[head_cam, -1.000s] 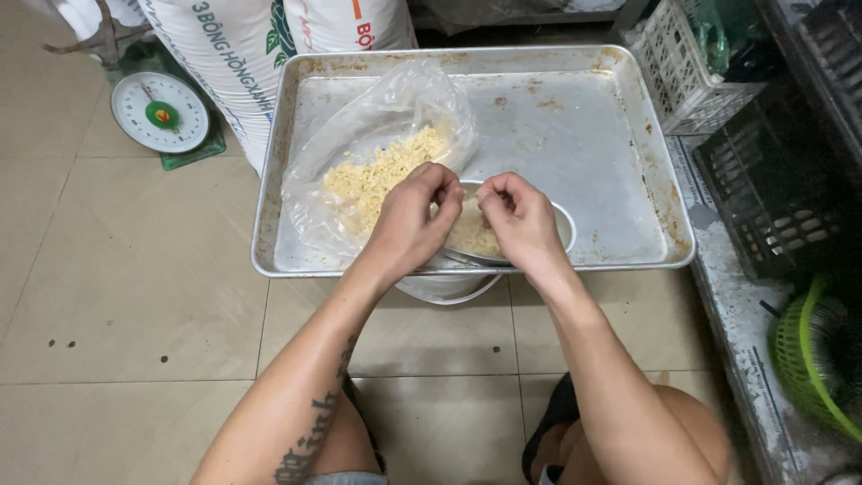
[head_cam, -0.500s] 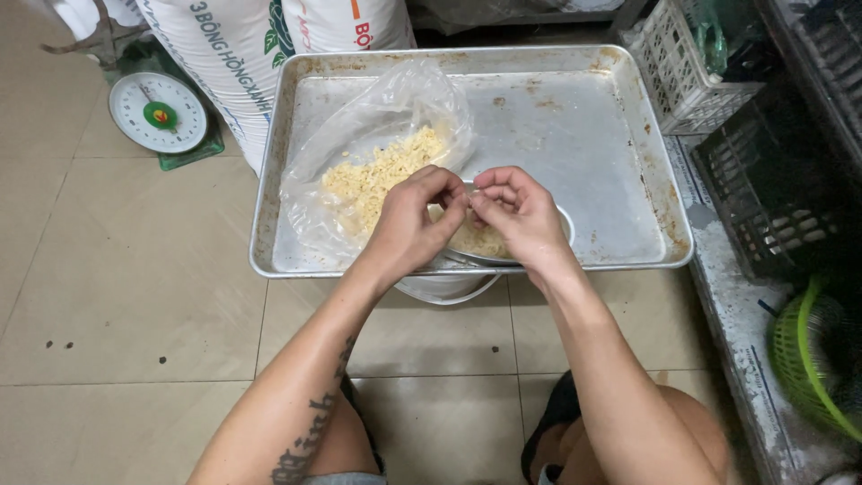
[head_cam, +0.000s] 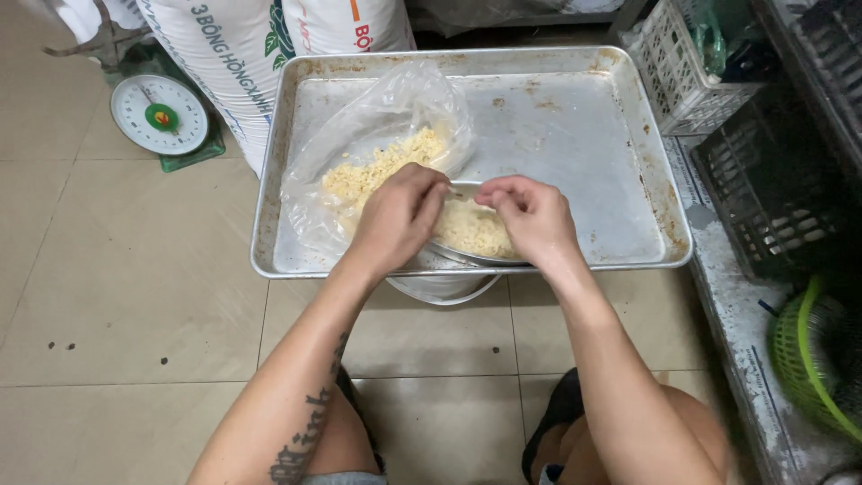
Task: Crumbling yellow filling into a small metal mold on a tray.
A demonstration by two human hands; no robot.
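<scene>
Head view | left hand [head_cam: 400, 218], right hand [head_cam: 532, 218]: fingers curled together, pinching yellow crumbs [head_cam: 471, 229] over bowl [head_cam: 449, 254] | tray [head_cam: 575, 135]

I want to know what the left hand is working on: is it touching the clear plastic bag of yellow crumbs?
Touching. The head view shows the left hand lying on the edge of the clear plastic bag, fingers curled at its opening, with no gap visible.

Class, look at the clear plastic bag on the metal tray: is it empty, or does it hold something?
Not empty. The clear plastic bag lies crumpled on the metal tray, with pale yellow crumbs showing through it.
</scene>
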